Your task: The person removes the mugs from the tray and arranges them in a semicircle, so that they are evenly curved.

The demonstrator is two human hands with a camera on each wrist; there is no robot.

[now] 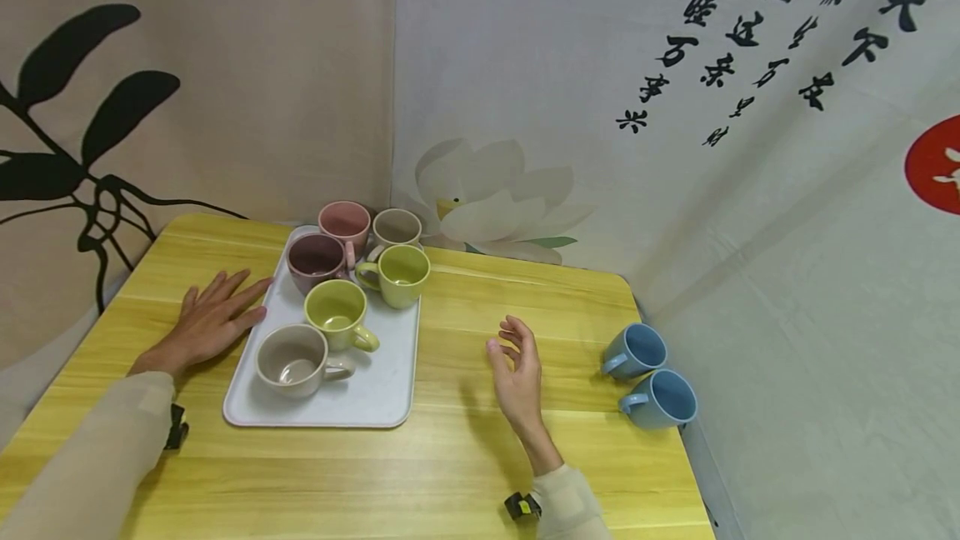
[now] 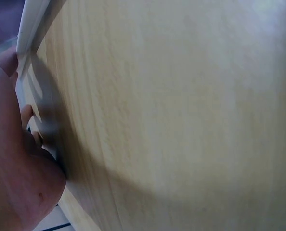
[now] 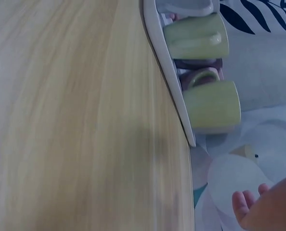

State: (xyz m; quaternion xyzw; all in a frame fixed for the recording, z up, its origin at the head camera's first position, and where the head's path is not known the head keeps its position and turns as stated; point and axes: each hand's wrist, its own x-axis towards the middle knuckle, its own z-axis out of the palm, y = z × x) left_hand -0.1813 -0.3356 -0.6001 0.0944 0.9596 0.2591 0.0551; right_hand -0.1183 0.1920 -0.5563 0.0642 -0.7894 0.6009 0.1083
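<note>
My left hand lies with its fingers spread at the left edge of a white tray, fingertips right at the rim. On the tray stand a pink mug, a dark purple mug, a beige mug, two yellow-green mugs and a wide greyish cup at the front. My right hand is held above the table to the right of the tray, fingers loosely bent and nothing in them. In the right wrist view its fingers show at the lower right.
Two blue mugs stand close together at the right edge of the wooden table, handles to the left. Behind the table hangs a printed cloth with a flower and dark lettering. Wrist cameras sit on both forearms.
</note>
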